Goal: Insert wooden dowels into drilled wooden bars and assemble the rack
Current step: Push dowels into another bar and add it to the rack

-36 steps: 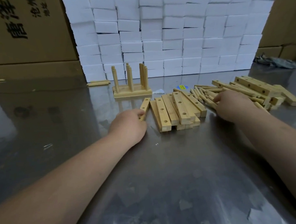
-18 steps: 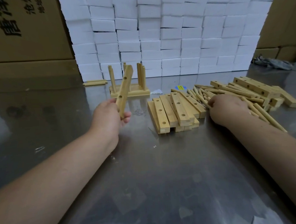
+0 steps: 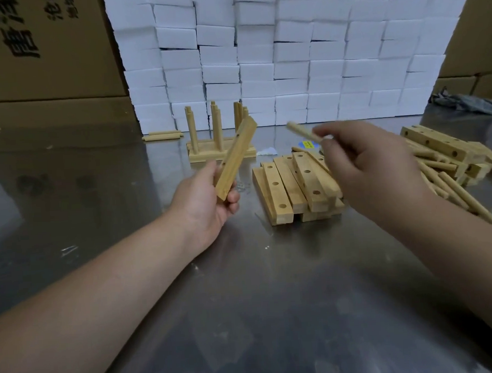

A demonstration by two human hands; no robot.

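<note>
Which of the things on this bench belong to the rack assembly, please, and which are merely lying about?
Job: drilled bar in left hand, dowel in right hand, stacked drilled bars, loose dowels, assembled rack.
Lying about: white blocks, cardboard boxes, crumpled grey material.

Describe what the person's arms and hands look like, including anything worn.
The left forearm and right forearm are bare to the frame edge; no sleeve shows. The left hand and right hand are ungloved. No watch, band or ring is visible.
</note>
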